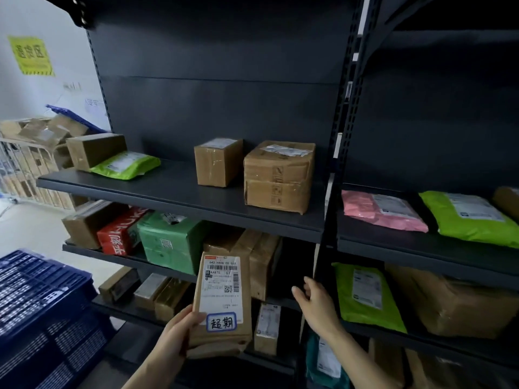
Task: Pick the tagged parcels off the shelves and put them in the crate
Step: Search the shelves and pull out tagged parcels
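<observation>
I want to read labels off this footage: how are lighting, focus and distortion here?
Head view: upper shelf backs sink into near-black shadow; the label on the held parcel is sharp and evenly lit; the wall sign is soft; the shelf upright slants from wide-angle distortion.

A parcel depot or courier storeroom. The left hand point(179, 329) holds a barcoded parcel point(222, 290); above it dark metal shelving point(179, 192) carries taped cartons point(278, 178), and right of the right hand point(317, 304) lie labelled mailer bags point(368, 296). Left of the left hand stand blue plastic crates point(42, 304); farther up-left, a wire cage point(16, 164) heaped with boxes sits under a yellow wall sign point(31, 56).
</observation>
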Tool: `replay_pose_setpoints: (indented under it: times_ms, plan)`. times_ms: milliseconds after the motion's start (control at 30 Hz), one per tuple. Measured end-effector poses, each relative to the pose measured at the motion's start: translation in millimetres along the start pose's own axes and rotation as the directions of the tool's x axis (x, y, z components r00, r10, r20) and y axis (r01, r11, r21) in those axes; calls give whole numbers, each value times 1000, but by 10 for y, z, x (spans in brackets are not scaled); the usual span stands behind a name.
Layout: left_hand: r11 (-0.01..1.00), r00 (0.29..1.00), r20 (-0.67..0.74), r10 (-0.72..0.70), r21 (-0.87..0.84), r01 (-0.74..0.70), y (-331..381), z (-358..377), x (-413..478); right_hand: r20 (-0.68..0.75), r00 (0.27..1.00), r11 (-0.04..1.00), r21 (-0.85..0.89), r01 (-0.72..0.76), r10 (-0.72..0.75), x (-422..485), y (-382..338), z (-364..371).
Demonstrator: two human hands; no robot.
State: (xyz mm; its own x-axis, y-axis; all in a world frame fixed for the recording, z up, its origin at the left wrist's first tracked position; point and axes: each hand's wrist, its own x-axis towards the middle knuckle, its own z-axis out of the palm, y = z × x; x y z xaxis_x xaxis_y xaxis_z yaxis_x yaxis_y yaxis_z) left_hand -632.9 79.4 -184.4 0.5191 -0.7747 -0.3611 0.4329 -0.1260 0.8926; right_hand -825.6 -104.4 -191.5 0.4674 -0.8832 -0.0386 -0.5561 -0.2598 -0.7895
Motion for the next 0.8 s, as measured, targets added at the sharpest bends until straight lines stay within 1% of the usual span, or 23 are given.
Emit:
replay_pose_setpoints:
  times_ms: [233, 367, 467, 567, 633, 700, 733, 800]
  plan:
    - [998, 998, 60, -11, 63, 7, 352, -664, 513, -101, 987, 991, 50, -121, 126, 114, -435, 591]
    - [996, 992, 120, -49, 83, 40, 503, -888, 738, -164, 960, 972, 108, -210, 226, 206, -570, 819]
    - [996, 987, 146, -65, 70, 56, 547, -987, 923, -185, 921, 929, 210, -304, 343, 291, -574, 917]
    - [994, 984, 160, -82, 82, 69, 567, -1003, 1035, -113, 856, 821, 367, -437, 505, 351, -526, 958]
    - [994, 979, 179, -93, 78, 80, 557, -1006, 1129, -76, 822, 763, 429, -485, 565, 409, -494, 941]
    - [994, 967, 234, -102, 72, 88, 568, -974, 1168, -25, 804, 698, 512, -500, 594, 469, -446, 929]
    - [995, 959, 266, -95, 68, 80, 559, -980, 1214, 25, 793, 643, 570, -512, 609, 499, -412, 919]
    - [993, 949, 298, -100, 85, 78, 578, -969, 1234, 173, 756, 503, 651, -569, 631, 538, -390, 898]
